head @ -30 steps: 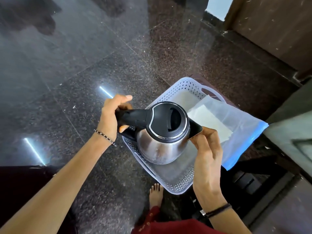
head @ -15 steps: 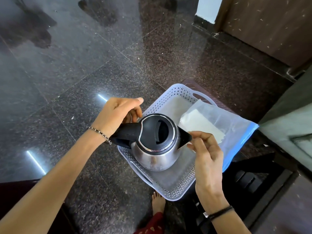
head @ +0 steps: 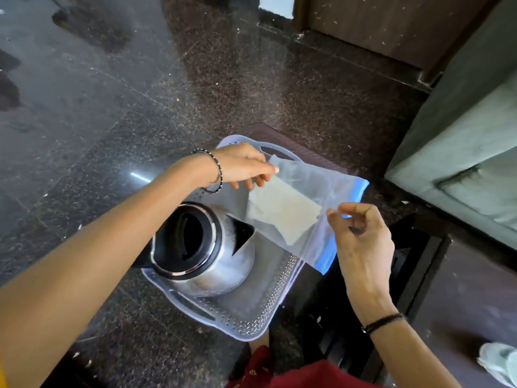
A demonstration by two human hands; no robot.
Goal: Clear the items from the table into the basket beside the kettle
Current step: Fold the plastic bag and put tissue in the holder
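Observation:
A steel kettle (head: 215,264) with a black lid lies in the near left of a pale perforated basket (head: 260,315). Over the basket's far right side hangs a clear plastic zip bag (head: 321,191) with a blue strip and a white sheet inside. My left hand (head: 243,166) pinches the bag's far corner. My right hand (head: 361,233) pinches its near right edge. The bag hides part of the basket's far end.
The basket sits on a low dark stool (head: 282,135) over a polished dark granite floor (head: 112,107). A grey cushioned seat (head: 470,152) is at the right, a dark table edge (head: 453,289) below it. A pale cloth (head: 500,362) lies at the bottom right.
Both hands have let go of the kettle, which now rests in the basket. They moved to the plastic bag and took hold of its edges.

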